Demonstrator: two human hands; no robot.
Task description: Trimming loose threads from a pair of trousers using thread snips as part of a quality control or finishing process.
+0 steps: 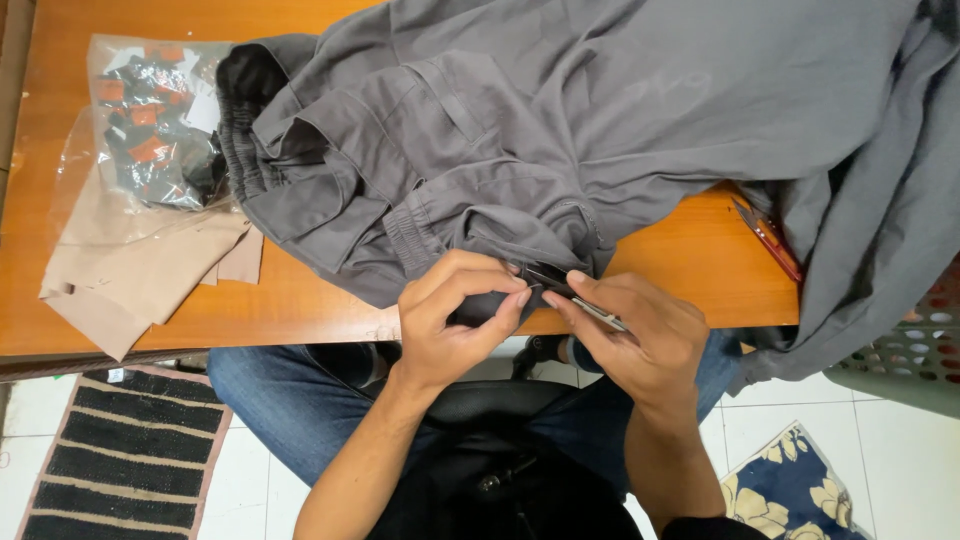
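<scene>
Your left hand [445, 320] is closed in a pinch on a fold of the grey cargo trousers [520, 130] at the near edge of the counter [690, 260]. Your right hand [635, 330] is closed around small thread snips [575, 300], their dark tip touching the same fold just beside your left fingertips.

The trousers lie spread over most of the orange wooden counter, elastic waistband to the left, one leg draping off the right side over a perforated plastic basket [915, 350]. A red-handled tool [770, 240] lies on the counter, partly under the cloth, to the right of your hands.

At the left end of the counter sit a clear plastic bag of small black and orange items [150, 125] and, just below it, beige fabric pieces [130, 270] that overhang the edge.

Below the counter are white floor tiles [880, 460], a black-and-tan striped mat [120, 450] at left and a blue floral cloth [790, 490] at right. You sit in blue jeans [290, 395].
</scene>
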